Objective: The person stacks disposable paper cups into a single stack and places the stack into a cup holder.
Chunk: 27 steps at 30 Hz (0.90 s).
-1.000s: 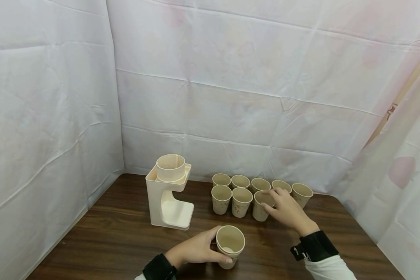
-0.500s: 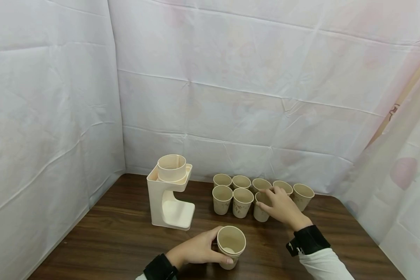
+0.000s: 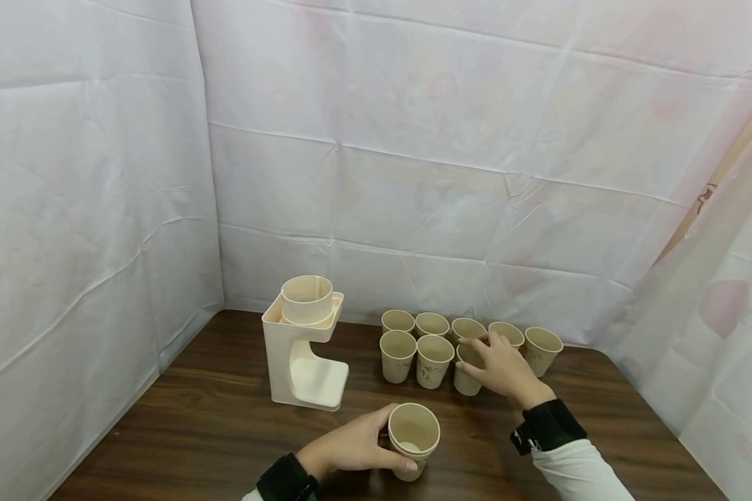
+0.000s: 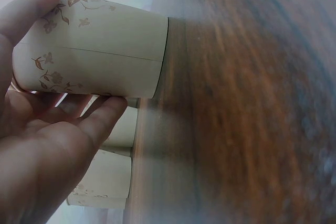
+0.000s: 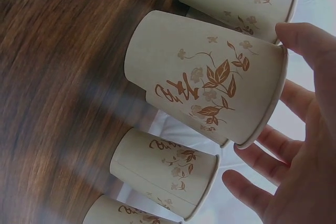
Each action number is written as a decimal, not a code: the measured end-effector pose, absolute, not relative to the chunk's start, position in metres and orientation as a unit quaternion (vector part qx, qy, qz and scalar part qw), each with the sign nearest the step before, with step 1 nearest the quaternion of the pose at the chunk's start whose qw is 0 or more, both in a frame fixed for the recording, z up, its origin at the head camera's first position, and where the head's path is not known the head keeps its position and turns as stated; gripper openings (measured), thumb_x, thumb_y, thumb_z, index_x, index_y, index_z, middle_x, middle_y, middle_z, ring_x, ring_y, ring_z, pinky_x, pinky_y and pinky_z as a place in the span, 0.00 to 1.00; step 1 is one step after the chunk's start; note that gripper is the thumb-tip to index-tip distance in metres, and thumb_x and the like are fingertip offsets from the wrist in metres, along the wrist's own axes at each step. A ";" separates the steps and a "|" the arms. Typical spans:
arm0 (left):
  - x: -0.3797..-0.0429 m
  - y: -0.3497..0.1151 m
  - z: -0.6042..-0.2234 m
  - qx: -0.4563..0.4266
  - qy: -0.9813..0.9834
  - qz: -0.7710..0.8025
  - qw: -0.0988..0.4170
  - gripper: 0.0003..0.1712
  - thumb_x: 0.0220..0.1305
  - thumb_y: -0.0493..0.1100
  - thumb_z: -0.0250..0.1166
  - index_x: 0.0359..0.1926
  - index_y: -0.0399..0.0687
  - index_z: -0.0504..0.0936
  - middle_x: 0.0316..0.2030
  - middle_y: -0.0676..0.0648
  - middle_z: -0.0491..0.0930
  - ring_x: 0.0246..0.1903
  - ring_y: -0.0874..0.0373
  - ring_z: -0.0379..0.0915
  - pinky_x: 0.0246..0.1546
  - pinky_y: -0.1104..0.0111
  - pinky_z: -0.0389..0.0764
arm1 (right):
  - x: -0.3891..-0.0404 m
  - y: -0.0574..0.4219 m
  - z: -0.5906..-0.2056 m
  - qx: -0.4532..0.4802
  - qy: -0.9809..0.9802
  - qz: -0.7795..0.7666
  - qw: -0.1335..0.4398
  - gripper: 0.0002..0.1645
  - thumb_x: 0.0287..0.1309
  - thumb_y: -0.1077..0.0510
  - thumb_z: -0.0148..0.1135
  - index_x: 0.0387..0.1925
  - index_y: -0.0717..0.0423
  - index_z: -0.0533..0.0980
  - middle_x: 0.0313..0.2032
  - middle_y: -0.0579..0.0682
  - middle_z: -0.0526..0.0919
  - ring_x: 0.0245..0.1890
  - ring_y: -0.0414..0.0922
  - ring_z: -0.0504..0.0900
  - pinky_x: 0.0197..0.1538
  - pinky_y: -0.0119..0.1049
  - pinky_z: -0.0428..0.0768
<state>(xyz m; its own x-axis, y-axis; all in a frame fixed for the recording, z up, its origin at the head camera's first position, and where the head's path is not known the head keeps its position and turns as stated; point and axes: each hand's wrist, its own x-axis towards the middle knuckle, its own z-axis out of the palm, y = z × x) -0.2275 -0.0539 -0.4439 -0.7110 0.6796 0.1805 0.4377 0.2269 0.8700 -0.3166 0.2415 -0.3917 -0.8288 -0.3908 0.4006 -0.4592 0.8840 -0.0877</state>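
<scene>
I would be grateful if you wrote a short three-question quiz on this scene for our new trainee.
1. Fill in: The left hand grips a stack of nested ____.
2. True or false: A cup stands on the base of the cream stand.
3. In the head view, the right hand is nearest which cup of the front row? a) leftmost b) middle c) rightmost

Key: 1. cups; 2. false, the base is bare; 3. c, the rightmost cup.

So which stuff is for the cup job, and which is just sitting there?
Probably the job:
nested cups, in the left grip
front-right cup, by the right grip
other cups, close by

Maybe just there:
cream stand, untouched
cloth, hanging behind
</scene>
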 end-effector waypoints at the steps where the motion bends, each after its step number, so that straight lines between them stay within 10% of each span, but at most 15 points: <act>1: -0.228 -0.054 -0.444 0.360 0.774 0.507 0.120 0.37 0.49 0.57 0.71 0.60 0.67 0.65 0.50 0.56 0.77 0.51 0.62 0.69 0.55 0.62 0.69 | -0.316 0.241 -0.391 0.223 -0.952 0.090 0.189 0.28 0.53 0.39 0.63 0.53 0.47 0.76 0.46 0.59 0.73 0.46 0.56 0.70 0.41 0.58 0.75; 27: -0.228 -0.054 -0.445 0.358 0.777 0.504 0.118 0.36 0.49 0.58 0.71 0.59 0.67 0.66 0.49 0.56 0.77 0.51 0.61 0.69 0.56 0.61 0.69 | -0.321 0.245 -0.395 0.225 -0.950 0.144 0.159 0.27 0.51 0.45 0.66 0.51 0.51 0.76 0.44 0.66 0.72 0.45 0.62 0.68 0.43 0.60 0.73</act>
<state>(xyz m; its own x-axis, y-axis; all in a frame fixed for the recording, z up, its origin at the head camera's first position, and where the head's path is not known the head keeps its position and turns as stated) -0.2280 -0.0541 -0.4451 -0.7162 0.6753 0.1765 0.4372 0.2369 0.8676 -0.3210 0.2453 -0.3952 -0.8482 -0.3816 0.3674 -0.4736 0.8570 -0.2031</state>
